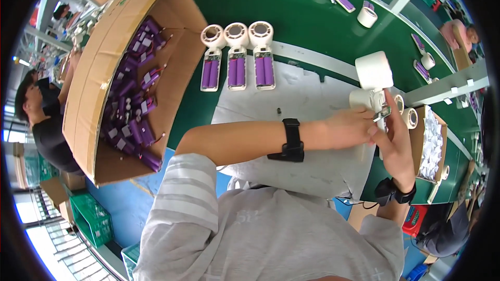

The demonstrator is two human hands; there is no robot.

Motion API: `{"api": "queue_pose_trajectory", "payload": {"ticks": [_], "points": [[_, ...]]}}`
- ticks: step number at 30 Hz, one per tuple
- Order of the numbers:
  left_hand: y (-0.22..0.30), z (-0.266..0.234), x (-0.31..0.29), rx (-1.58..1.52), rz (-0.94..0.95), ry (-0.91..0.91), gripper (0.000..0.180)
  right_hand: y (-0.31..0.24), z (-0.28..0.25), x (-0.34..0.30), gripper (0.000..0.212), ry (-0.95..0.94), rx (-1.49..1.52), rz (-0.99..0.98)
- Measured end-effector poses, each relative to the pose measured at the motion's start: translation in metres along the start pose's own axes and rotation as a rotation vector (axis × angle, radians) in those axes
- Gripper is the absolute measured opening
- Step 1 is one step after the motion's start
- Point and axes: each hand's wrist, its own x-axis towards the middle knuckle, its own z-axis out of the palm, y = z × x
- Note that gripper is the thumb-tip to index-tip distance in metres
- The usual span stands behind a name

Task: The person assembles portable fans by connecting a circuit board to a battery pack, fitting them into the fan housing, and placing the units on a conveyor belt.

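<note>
My right hand [397, 148] is wrapped round the handle of a white handheld fan [374, 71], its round head upward. The handle is uncovered, and a small circuit board [383, 114] shows in it. My left hand [350, 128] reaches across from the left, fingers bent and closed at the handle beside the board. Whatever lies between those fingertips is hidden. Just behind my left fingers is another white rounded part [361, 98]; whether it is joined to the held fan I cannot tell. Beneath both hands lies a grey mat [260, 109].
Three open fans [237, 65] with purple battery cells line the mat's far edge. A tilted carton [86, 93] of purple battery packs [133, 88] stands left. On the right is a box [431, 145] of small white packets. More fans [367, 17] lie on the green bench; co-workers sit around.
</note>
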Motion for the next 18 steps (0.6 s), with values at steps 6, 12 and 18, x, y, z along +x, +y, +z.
{"api": "queue_pose_trajectory", "payload": {"ticks": [6, 12, 18], "points": [[0.003, -0.104, -0.07, -0.852, -0.24, -0.183, 0.03, 0.014, 0.042, -0.003, 0.07, -0.054, -0.3, -0.102], [-0.096, -0.184, -0.199, 0.205, -1.221, 0.062, 0.031, 0.034, 0.076, -0.007, 0.074, -0.102, -0.427, -0.051], [-0.167, -0.179, -0.31, 0.474, -1.686, -0.104, 0.034, 0.045, 0.086, -0.004, 0.061, -0.119, -0.274, 0.012]]}}
